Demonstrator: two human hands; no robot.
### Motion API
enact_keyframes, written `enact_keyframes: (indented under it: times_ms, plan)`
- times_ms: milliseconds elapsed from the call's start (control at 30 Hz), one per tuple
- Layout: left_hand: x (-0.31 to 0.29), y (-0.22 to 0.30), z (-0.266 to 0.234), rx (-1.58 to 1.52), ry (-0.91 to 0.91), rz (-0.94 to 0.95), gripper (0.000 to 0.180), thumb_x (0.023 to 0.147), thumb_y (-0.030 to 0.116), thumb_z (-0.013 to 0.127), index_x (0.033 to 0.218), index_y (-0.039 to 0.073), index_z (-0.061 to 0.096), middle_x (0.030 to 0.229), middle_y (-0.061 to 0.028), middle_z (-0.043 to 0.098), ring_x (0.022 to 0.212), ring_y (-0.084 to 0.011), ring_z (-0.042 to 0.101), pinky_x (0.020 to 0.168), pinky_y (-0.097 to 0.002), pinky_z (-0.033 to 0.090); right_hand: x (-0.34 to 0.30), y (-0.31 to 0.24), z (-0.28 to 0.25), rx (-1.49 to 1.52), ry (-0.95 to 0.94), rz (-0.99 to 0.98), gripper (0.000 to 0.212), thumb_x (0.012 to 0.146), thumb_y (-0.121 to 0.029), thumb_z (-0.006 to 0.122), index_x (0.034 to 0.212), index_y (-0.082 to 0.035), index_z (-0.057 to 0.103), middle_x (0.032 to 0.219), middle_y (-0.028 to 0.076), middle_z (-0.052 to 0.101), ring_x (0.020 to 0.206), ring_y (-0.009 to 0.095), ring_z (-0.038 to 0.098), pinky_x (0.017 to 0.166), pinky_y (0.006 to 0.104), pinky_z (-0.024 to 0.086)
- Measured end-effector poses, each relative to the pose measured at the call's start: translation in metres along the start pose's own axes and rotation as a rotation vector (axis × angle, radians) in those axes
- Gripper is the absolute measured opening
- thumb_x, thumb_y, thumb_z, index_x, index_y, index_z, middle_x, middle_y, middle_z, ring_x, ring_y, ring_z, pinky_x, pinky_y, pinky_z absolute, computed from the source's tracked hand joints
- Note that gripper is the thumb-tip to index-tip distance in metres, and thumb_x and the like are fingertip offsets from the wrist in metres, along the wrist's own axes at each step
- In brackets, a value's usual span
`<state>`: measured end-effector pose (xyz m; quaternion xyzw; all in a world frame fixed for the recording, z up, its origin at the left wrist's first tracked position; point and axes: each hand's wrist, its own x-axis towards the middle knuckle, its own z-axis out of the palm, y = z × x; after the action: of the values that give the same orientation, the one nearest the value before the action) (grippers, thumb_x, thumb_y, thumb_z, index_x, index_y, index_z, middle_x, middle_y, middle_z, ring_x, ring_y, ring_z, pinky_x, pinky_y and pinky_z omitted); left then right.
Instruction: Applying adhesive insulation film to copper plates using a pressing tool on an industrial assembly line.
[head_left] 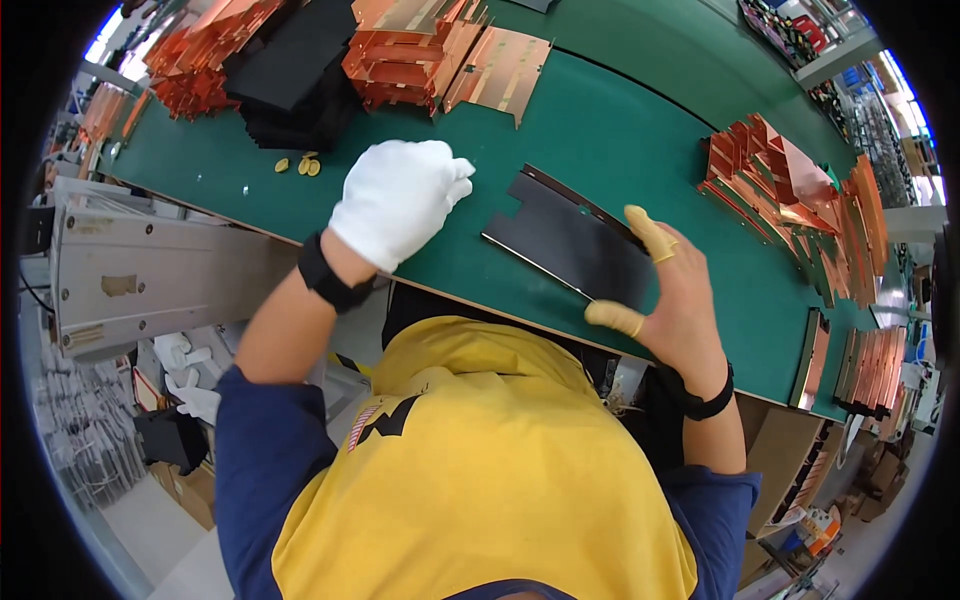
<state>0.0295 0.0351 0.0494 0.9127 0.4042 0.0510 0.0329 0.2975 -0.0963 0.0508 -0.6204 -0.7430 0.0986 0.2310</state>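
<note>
A dark grey sheet-metal panel (pixel 575 235) with a notched left end and folded long edges lies slantwise on the green table. My right hand (pixel 680 295) spans its right end, thumb at the near edge and index finger at the far edge. Yellowish finger cots cover that thumb and index finger; the other fingers are mostly hidden. Left of the panel and apart from it, my left hand (pixel 395 200) in a white glove is closed, fingertips pressed together. Whatever may be between those fingertips cannot be made out.
Copper-coloured bent metal parts (pixel 410 60) are stacked at the far left beside a pile of black sheets (pixel 290 75). Several yellow finger cots (pixel 310 165) lie nearby. More copper parts (pixel 780 190) stand at the right, with a narrow piece (pixel 810 360) near the table's right edge.
</note>
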Motion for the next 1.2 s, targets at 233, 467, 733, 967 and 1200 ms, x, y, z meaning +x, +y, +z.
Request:
enact_keyframes:
  times_ms: [233,467,733,967,1200]
  plan:
    - [-0.009,0.029,0.012,-0.406,0.290,-0.035,0.006,0.082,0.013,0.068,0.080,0.008,0.070,0.075,-0.0092,0.064,0.068,-0.0279,0.062,0.062,-0.0357,0.049,0.001,-0.004,0.012,-0.002,-0.116,0.196,0.107,0.058,-0.025,0.088,0.148,-0.008,0.033,0.137,0.019,0.048,0.122,0.034,0.048,0.104,0.0429,0.036]
    - [-0.032,0.032,0.001,-0.563,0.305,0.029,0.009,0.080,0.004,0.070,0.088,0.001,0.070,0.080,-0.0124,0.066,0.070,-0.0249,0.063,0.065,-0.0329,0.048,-0.098,0.019,-0.072,0.424,0.523,0.668,0.104,0.065,-0.028,0.088,0.149,-0.007,0.031,0.152,0.013,0.034,0.136,0.024,0.039,0.113,0.0384,0.030]
    - [-0.016,0.056,0.008,-0.572,0.203,0.041,0.014,0.078,0.010,0.072,0.091,0.003,0.071,0.078,-0.0119,0.067,0.069,-0.0268,0.063,0.064,-0.0356,0.049,-0.260,0.174,-0.159,-0.143,0.757,1.001,0.101,0.073,-0.011,0.082,0.153,-0.014,0.021,0.114,0.009,0.058,0.093,0.015,0.059,0.077,0.0288,0.051]
    - [-0.031,0.040,0.017,-0.507,0.277,-0.044,0.015,0.079,0.014,0.072,0.091,0.005,0.072,0.078,-0.0104,0.067,0.068,-0.0277,0.064,0.063,-0.0364,0.050,-0.261,0.222,-0.168,-1.254,0.360,0.824,0.070,0.082,-0.025,0.076,0.142,-0.007,0.044,0.118,0.018,0.066,0.094,0.024,0.068,0.081,0.0354,0.052]
    - [-0.043,0.007,0.041,-0.564,0.378,-0.197,0.015,0.077,0.009,0.073,0.091,0.006,0.073,0.076,-0.0092,0.067,0.067,-0.0270,0.064,0.063,-0.0361,0.049,0.090,0.036,-0.094,-0.136,0.239,0.104,0.028,0.093,-0.025,0.062,0.099,0.001,0.069,0.069,0.009,0.065,0.062,0.014,0.061,0.057,0.0290,0.047]
